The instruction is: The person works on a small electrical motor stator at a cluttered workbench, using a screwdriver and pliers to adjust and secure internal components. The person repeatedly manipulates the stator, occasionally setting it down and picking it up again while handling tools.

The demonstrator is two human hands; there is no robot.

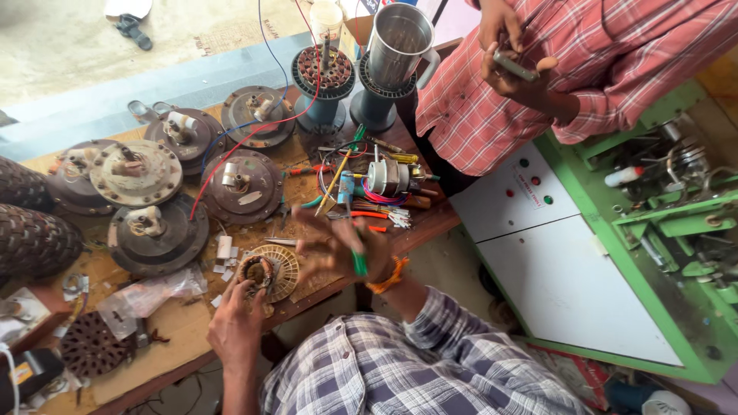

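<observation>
the fingers (247, 294) of the left hand (237, 323) are clamped on the rim of a small wound stator (257, 270), pinning it flat on the table (181, 327) so it cannot turn. the right hand (338, 250) is blurred above it; its fingers are closed around a green-handled tool (358, 261), tip hidden. the stator lies near the table's front edge, close to the body for reach. fan motor housings (157, 196) sit further back. a second person in a red checked shirt (553, 69) stands beside the table.
</observation>
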